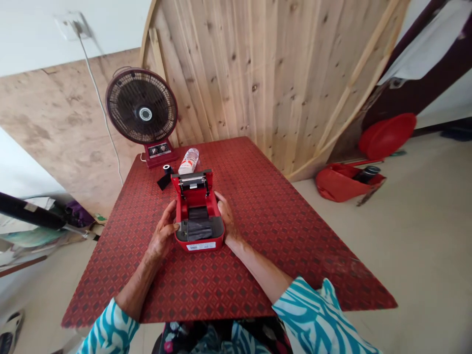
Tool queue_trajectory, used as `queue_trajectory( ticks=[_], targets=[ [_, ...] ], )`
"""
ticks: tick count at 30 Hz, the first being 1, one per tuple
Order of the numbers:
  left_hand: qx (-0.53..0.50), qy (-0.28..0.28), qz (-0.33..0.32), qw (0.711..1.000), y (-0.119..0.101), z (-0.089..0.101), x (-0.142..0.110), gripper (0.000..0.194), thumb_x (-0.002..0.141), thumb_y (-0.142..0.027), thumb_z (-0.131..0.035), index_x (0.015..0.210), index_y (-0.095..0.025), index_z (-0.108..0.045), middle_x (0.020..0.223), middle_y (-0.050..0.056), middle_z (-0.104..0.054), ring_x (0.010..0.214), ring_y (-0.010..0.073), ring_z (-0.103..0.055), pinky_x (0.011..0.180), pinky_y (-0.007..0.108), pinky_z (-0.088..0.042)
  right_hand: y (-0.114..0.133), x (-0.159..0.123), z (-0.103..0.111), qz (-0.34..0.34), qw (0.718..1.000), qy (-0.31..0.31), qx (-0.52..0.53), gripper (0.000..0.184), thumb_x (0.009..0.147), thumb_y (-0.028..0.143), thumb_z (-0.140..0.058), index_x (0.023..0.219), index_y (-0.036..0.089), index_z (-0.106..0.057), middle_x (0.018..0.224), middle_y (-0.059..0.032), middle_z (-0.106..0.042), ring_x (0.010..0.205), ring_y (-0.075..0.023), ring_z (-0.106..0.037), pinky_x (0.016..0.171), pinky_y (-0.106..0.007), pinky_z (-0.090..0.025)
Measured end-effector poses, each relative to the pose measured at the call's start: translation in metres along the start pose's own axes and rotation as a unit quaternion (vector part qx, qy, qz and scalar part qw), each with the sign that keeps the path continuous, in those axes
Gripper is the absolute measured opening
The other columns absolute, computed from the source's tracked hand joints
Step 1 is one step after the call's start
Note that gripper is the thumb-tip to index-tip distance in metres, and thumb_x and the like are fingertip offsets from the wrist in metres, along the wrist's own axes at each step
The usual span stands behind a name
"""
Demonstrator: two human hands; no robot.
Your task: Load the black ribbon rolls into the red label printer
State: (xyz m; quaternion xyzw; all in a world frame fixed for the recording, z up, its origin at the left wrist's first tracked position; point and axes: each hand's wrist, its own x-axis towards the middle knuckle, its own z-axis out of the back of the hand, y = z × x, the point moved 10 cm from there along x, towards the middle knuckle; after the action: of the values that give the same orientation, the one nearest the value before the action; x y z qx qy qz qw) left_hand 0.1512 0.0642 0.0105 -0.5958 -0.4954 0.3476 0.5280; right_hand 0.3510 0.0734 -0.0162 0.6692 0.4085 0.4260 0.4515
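A red label printer (217,240) rests on the patterned table with its lid (191,183) tipped up at the back. Dark, glossy strip material (199,223) lies across its opening, and a white sticker marks the near face. On one side my left hand (165,231) grips the casing, thumb on the grey top edge. My right hand (226,216) clasps the opposite side, its fingers partly hidden behind the casing. Beyond the printer lie a small roll (167,169) and a black piece (164,181). Behind the lid is a clear plastic bottle (189,161).
A maroon fan (142,105) stands at the table's back left corner. The table (280,236) has a red diamond-patterned cover. Behind it leans a large round wooden board (258,73). On the floor to the right sits a red bag (334,184) holding a dark flask.
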Motion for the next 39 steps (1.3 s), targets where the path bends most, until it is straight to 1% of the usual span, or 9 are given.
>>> queue_trajectory(
  ticks=[5, 9, 11, 13, 17, 19, 21, 35, 39],
  targets=[
    [0.037, -0.001, -0.01, 0.999, -0.005, 0.003, -0.003, 0.066, 0.075, -0.033, -0.059, 0.139, -0.026, -0.044, 0.147, 0.007, -0.044, 0.131, 0.0278, -0.044, 0.098, 0.038, -0.047, -0.003, 0.0, 0.0, -0.009, 1.0, -0.009, 0.006, 0.046, 0.085, 0.055, -0.049, 0.121, 0.029, -0.059, 0.132, -0.002, -0.058, 0.127, -0.0214, -0.048, 0.112, -0.042, -0.031],
    [0.182, -0.007, -0.09, 0.979, -0.051, -0.006, 0.0, 0.046, 0.082, -0.036, -0.058, 0.127, -0.024, -0.057, 0.141, 0.008, -0.051, 0.13, 0.028, -0.045, 0.104, 0.042, -0.04, -0.003, 0.0, -0.003, -0.013, 1.0, 0.002, 0.026, 0.046, 0.085, 0.055, -0.049, 0.121, 0.029, -0.059, 0.132, -0.0022, -0.059, 0.127, -0.0213, -0.049, 0.112, -0.041, -0.032],
    [0.309, 0.02, -0.133, 0.941, -0.076, -0.025, 0.009, 0.03, 0.085, -0.035, -0.057, 0.11, -0.022, -0.068, 0.126, 0.008, -0.062, 0.123, 0.0262, -0.051, 0.105, 0.041, -0.038, -0.002, 0.0, -0.004, -0.01, 0.999, 0.006, 0.033, 0.045, 0.085, 0.054, -0.049, 0.121, 0.029, -0.06, 0.131, -0.0022, -0.059, 0.126, -0.0212, -0.049, 0.111, -0.041, -0.032],
    [0.412, 0.109, -0.113, 0.898, -0.077, -0.053, 0.026, 0.027, 0.087, -0.034, -0.054, 0.106, -0.023, -0.07, 0.109, 0.007, -0.07, 0.105, 0.0244, -0.063, 0.096, 0.038, -0.044, 0.001, 0.0, -0.004, -0.006, 0.999, 0.008, 0.039, 0.044, 0.085, 0.053, -0.049, 0.12, 0.029, -0.06, 0.13, -0.0019, -0.059, 0.125, -0.0211, -0.05, 0.111, -0.041, -0.033],
    [0.589, 0.268, -0.053, 0.76, -0.047, -0.092, 0.056, 0.025, 0.079, -0.024, -0.055, 0.097, -0.024, -0.073, 0.099, 0.008, -0.073, 0.093, 0.0274, -0.066, 0.085, 0.037, -0.047, 0.007, 0.001, -0.004, 0.005, 0.999, 0.009, 0.03, 0.042, 0.085, 0.05, -0.048, 0.118, 0.028, -0.061, 0.128, -0.0026, -0.061, 0.122, -0.0209, -0.052, 0.109, -0.04, -0.034],
    [0.65, 0.299, -0.028, 0.698, -0.031, -0.095, 0.065, 0.021, 0.076, -0.023, -0.057, 0.091, -0.024, -0.073, 0.09, 0.008, -0.073, 0.086, 0.028, -0.067, 0.079, 0.036, -0.048, 0.008, 0.002, -0.004, 0.007, 1.0, 0.007, 0.024, 0.04, 0.085, 0.048, -0.048, 0.117, 0.027, -0.062, 0.125, -0.0031, -0.062, 0.121, -0.0207, -0.053, 0.108, -0.039, -0.036],
    [0.675, 0.313, -0.014, 0.667, -0.023, -0.096, 0.07, 0.019, 0.075, -0.023, -0.059, 0.088, -0.024, -0.073, 0.085, 0.008, -0.073, 0.082, 0.0279, -0.067, 0.075, 0.035, -0.048, 0.008, 0.003, -0.004, 0.01, 1.0, 0.006, 0.02, 0.04, 0.085, 0.047, -0.048, 0.116, 0.027, -0.063, 0.124, -0.0035, -0.062, 0.119, -0.0205, -0.053, 0.108, -0.038, -0.036],
    [0.735, 0.226, -0.001, 0.639, -0.036, -0.09, 0.058, 0.034, 0.078, -0.018, -0.062, 0.113, -0.02, -0.062, 0.112, 0.009, -0.069, 0.105, 0.0279, -0.064, 0.087, 0.035, -0.048, -0.001, 0.002, -0.001, -0.003, 1.0, 0.02, -0.003, 0.044, 0.085, 0.052, -0.047, 0.119, 0.027, -0.061, 0.127, -0.0043, -0.061, 0.122, -0.0224, -0.052, 0.108, -0.041, -0.036],
    [0.736, 0.221, -0.038, 0.639, -0.047, -0.101, 0.051, 0.035, 0.08, -0.02, -0.063, 0.115, -0.021, -0.059, 0.117, 0.008, -0.065, 0.11, 0.026, -0.061, 0.09, 0.034, -0.049, -0.002, 0.001, 0.0, -0.003, 1.0, 0.021, -0.011, 0.044, 0.086, 0.05, -0.046, 0.12, 0.026, -0.06, 0.128, -0.0051, -0.061, 0.121, -0.0221, -0.052, 0.108, -0.041, -0.036]
  ],
)
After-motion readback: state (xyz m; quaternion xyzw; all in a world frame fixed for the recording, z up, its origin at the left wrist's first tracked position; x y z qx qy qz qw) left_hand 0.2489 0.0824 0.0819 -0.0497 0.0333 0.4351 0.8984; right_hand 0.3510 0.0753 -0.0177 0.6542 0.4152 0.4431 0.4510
